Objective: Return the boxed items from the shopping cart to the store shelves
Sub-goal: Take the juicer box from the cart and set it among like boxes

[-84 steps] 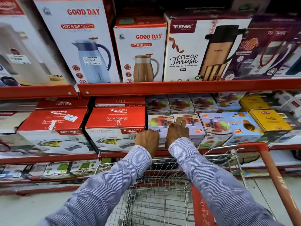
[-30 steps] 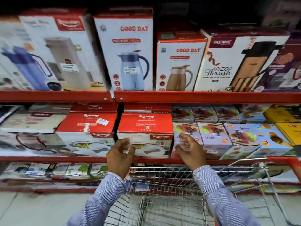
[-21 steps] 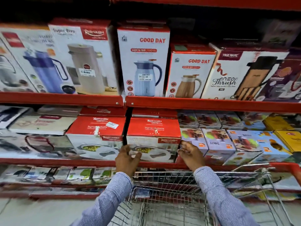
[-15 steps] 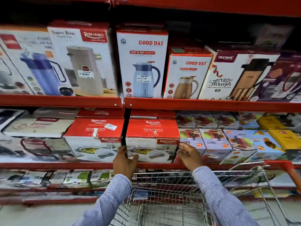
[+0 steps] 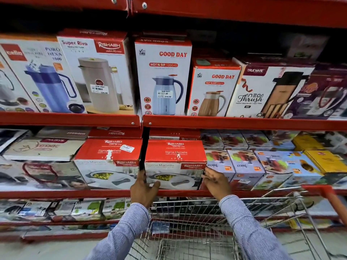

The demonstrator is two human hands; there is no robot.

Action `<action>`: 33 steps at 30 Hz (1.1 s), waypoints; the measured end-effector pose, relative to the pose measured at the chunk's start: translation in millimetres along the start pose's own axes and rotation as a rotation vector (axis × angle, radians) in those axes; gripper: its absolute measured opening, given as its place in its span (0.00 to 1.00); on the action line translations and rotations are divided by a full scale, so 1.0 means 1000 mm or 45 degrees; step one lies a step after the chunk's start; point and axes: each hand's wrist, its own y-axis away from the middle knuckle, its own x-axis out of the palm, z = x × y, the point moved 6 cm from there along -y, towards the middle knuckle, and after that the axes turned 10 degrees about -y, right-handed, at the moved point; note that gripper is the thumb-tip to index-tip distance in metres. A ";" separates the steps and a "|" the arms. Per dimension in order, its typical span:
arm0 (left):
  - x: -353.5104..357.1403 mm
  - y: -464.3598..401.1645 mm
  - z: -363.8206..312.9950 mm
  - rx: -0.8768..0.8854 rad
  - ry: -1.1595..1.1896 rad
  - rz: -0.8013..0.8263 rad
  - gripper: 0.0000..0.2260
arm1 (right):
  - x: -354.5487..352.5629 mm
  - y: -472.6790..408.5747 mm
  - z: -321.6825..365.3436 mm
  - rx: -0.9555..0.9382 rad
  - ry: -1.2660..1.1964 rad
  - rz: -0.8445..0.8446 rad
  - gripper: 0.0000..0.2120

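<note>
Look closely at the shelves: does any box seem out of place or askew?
Yes. The TRUEWARE Neo Thrush box on the upper shelf leans sideways, while the GOOD DAY boxes beside it stand upright.

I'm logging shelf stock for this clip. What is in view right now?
Flask and jug boxes: about seven, mostly white and red, upper shelf.
Rishabh casserole boxes: two in front, red and white, middle shelf.
Juicer boxes: several, pale blue, right of those.
Yellow boxes: two, far right.
Shopping cart: one, wire with red handle, bottom centre.
Left hand: on the right casserole box's left edge.
Right hand: at its right edge.
</note>
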 end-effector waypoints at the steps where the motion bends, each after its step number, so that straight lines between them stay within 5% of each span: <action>1: 0.001 -0.001 0.002 0.003 -0.006 0.010 0.28 | 0.001 0.001 0.001 0.003 -0.017 0.006 0.24; 4: -0.007 -0.001 0.000 -0.041 0.011 -0.014 0.23 | 0.000 0.004 0.008 0.033 -0.104 -0.007 0.25; 6: -0.027 0.003 -0.006 -0.108 0.091 -0.163 0.16 | -0.012 0.006 0.019 0.028 -0.089 -0.211 0.21; 10: -0.080 0.004 -0.043 -0.052 0.398 -0.474 0.07 | -0.022 0.011 0.077 -0.354 -0.202 -0.465 0.15; 14: -0.120 -0.028 -0.092 0.229 0.471 -0.527 0.13 | 0.010 -0.002 0.153 -0.649 -0.134 -0.176 0.21; 24: -0.136 -0.086 -0.130 0.359 0.139 -0.359 0.35 | 0.043 -0.043 0.189 -0.501 -0.011 -0.116 0.31; 33: -0.140 -0.091 -0.130 0.369 0.183 -0.327 0.30 | 0.040 -0.040 0.195 -0.470 -0.070 -0.126 0.29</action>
